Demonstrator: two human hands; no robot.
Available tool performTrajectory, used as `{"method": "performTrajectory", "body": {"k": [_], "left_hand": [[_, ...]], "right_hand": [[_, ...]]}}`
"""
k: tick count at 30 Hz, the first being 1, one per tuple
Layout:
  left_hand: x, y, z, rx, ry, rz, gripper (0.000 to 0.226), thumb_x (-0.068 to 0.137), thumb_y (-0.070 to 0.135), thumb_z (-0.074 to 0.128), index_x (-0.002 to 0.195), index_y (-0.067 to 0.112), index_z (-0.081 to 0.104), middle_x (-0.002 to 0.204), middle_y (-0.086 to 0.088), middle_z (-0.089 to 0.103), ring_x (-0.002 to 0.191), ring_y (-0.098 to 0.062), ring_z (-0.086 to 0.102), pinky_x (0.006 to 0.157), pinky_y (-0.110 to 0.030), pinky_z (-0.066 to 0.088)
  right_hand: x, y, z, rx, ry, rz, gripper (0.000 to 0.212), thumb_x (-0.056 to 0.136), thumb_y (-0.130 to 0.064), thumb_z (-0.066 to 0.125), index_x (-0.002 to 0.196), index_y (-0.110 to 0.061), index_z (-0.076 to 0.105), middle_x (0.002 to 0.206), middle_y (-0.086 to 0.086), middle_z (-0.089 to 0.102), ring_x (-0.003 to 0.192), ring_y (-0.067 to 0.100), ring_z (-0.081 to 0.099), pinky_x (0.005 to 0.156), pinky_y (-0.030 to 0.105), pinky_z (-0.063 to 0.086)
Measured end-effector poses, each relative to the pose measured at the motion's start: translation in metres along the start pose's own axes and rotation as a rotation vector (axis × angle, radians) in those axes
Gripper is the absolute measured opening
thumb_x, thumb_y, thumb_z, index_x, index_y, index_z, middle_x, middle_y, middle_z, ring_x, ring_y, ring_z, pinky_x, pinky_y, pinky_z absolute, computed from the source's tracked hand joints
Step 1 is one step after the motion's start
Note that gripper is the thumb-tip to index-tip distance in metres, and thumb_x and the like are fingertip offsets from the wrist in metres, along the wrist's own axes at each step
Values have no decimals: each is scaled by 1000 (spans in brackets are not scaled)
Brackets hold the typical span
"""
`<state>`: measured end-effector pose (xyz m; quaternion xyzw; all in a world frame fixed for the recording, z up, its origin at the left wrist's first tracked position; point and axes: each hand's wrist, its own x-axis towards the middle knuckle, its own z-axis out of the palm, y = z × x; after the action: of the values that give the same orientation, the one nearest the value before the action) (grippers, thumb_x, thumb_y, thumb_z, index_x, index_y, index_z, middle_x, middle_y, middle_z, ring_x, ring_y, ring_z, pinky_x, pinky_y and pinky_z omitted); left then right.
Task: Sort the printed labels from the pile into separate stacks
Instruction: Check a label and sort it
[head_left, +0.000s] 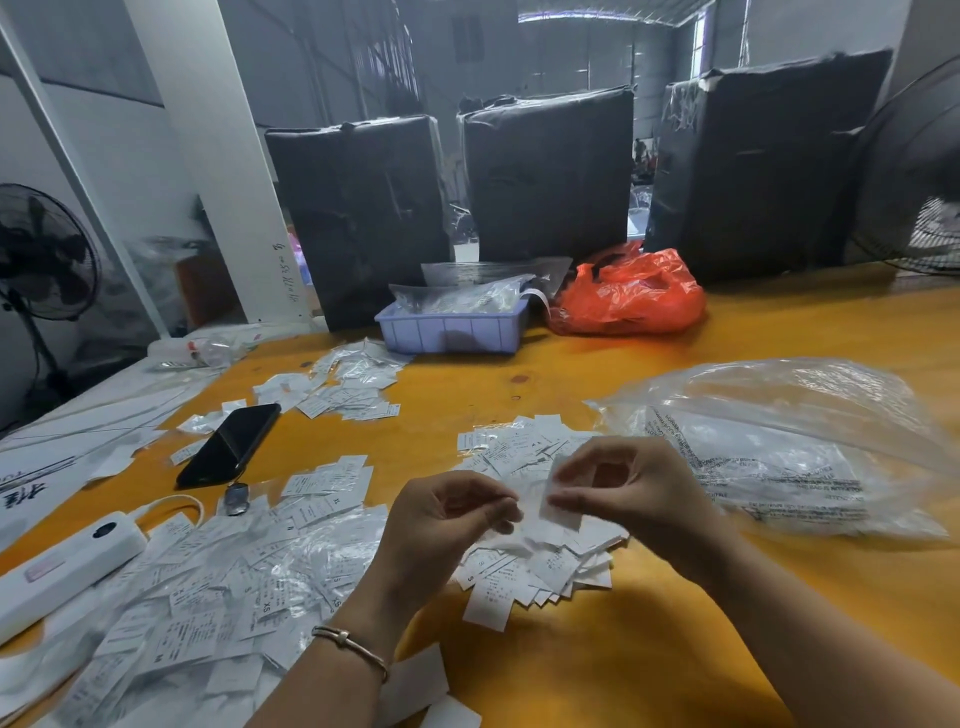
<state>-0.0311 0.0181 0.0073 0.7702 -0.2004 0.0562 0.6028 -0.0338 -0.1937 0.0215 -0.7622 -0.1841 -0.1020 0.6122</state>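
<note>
Right hand (621, 491) & left hand (449, 514) both pinched one label (558, 506) mid-frame; it could've slipped onto the wrong stack (540, 566) below.

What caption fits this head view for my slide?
Both hands, left hand and right hand, pinch a white label above a label stack on the yellow table.

Dim warehouse hall, white pillar (208, 156) at left, yellow wooden table (675, 649), black standing fan (41, 254) beside wall.
</note>
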Motion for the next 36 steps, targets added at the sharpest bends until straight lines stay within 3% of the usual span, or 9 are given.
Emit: {"method": "performTrajectory", "body": {"k": [3, 7, 10, 12, 16, 24, 36], "left_hand": [[1, 0, -2, -23, 23, 14, 6, 80, 7, 74, 86, 7, 74, 78, -7, 75, 72, -20, 72, 65, -20, 54], [0, 1, -2, 5, 55, 45, 18, 72, 23, 78, 83, 10, 73, 78, -5, 74, 72, -20, 70, 68, -24, 56], [-1, 1, -2, -1, 56, 50, 18, 71, 22, 79, 83, 10, 72, 78, -4, 73, 73, -20, 70, 69, -25, 57], [-1, 1, -1, -2, 48, 52, 19, 71, 22, 79, 83, 9, 72, 79, -5, 73, 75, -20, 71, 70, -26, 58], [-1, 1, 0, 19, 33, 53, 18, 71, 23, 78, 84, 12, 72, 81, -3, 74, 78, -18, 71, 72, -26, 58], [-1, 1, 0, 67, 35, 69, 10, 75, 15, 79, 83, 17, 72, 82, 1, 74, 78, -17, 71, 72, -25, 58], [-1, 0, 2, 97, 14, 88, 12, 75, 12, 80, 81, 19, 72, 81, 5, 73, 77, -15, 69, 72, -26, 58]], "right_hand": [[3, -1, -4, 44, 154, 20, 31, 68, 14, 74, 87, -9, 67, 81, 15, 69, 77, 35, 69, 68, 43, 60], [3, -4, -4, 124, 174, -84, 51, 70, 14, 69, 112, -14, 61, 82, 14, 67, 75, 27, 65, 68, 37, 55], [1, -8, -5, 81, 220, -190, 38, 71, 10, 75, 95, -18, 69, 84, 3, 73, 78, 24, 66, 73, 43, 54], [-1, -12, -3, 64, 227, -259, 24, 74, -3, 78, 87, -22, 70, 84, -1, 74, 79, 22, 68, 74, 45, 55], [-4, -16, 0, -38, 229, -365, 14, 77, -18, 75, 89, -25, 72, 85, -6, 74, 79, 19, 68, 69, 41, 57], [-7, -17, 5, -241, 270, -413, 12, 78, -14, 75, 88, -20, 72, 78, -17, 68, 69, 4, 59, 63, 15, 46], [-6, -15, 5, -387, 276, -462, 14, 75, -5, 78, 86, -12, 74, 76, -9, 68, 68, -3, 54, 62, 9, 41]]}}
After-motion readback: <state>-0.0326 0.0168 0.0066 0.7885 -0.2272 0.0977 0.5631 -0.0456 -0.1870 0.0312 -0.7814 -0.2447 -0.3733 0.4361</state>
